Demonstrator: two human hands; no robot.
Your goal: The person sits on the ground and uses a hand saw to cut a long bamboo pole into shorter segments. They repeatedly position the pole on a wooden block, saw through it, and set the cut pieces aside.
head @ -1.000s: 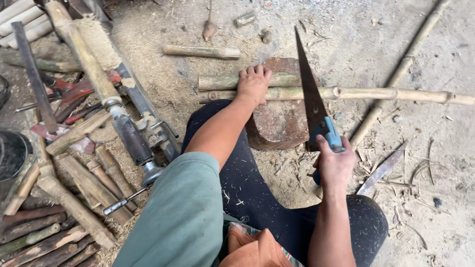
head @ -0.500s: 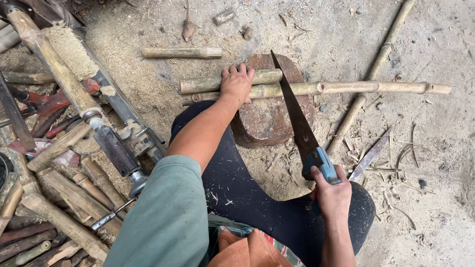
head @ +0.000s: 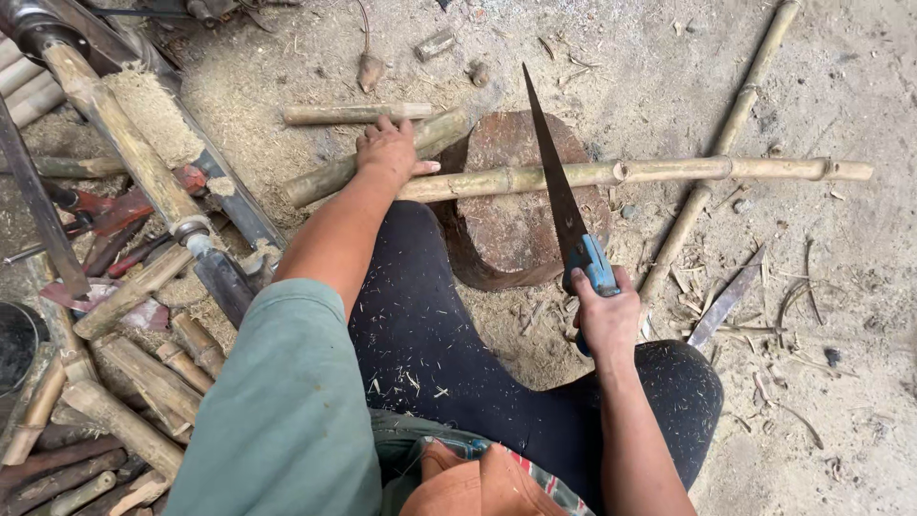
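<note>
My left hand [head: 390,151] presses down on a long bamboo pole [head: 669,170] that lies across a round wooden block [head: 511,225]. My right hand [head: 604,315] grips the blue handle of a hand saw [head: 554,182]. The dark saw blade points away from me and crosses the pole over the block. A second, thicker bamboo piece [head: 330,177] lies under my left hand, slanting toward the left. My legs in dark trousers [head: 430,334] stretch toward the block.
Several cut bamboo pieces [head: 134,382] and metal tools are piled at the left. Another long bamboo pole [head: 726,134] runs diagonally at the right, and a flat blade [head: 726,301] lies on the dirt near it. A short bamboo piece [head: 353,114] lies beyond my left hand.
The saw has come down from upright and its blade now crosses the pole over the block. My left hand stays on the bamboo. The view has shifted slightly.
</note>
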